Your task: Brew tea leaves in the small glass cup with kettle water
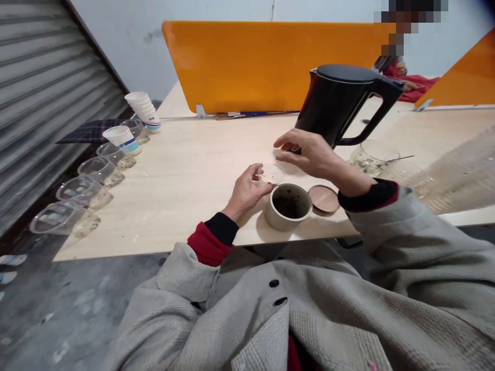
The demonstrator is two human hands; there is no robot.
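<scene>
We cannot see the foot of the black kettle (340, 105); our right hand (313, 154) covers it. The small clear lid (271, 173) is partly behind the fingers (253, 172) of our left hand (247, 191), so its near edge is lost to us. The dark contents of the grey jar (288, 206) are too murky to make out. At the right edge, a pale blurred mass (460, 175) runs out of the picture, and the glass bowl (373, 154) beside it shows only faintly. The person (402, 69) behind the orange divider (270, 64) is mostly hidden.

Jar (288, 206) sits left of lid (324, 199) (touching), kettle (340, 105) behind.
</scene>
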